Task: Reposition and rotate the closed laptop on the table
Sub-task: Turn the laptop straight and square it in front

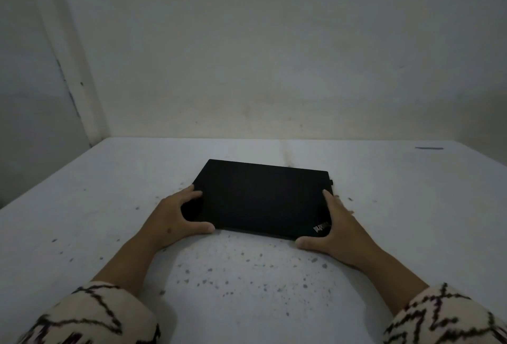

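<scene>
A closed black laptop (260, 198) lies flat on the white table (96, 192), slightly turned so its far edge slopes down to the right. A small logo sits at its near right corner. My left hand (175, 216) grips the near left corner, fingers on the lid and thumb along the front edge. My right hand (333, 228) clasps the near right corner, fingers along the right side and thumb under the front edge. Both patterned sleeves show at the bottom of the view.
The table surface is speckled with dark flecks (247, 269) in front of the laptop. A grey wall (274, 55) rises right behind the table's far edge, with a corner at the left. A dark mark (428, 148) lies at the far right.
</scene>
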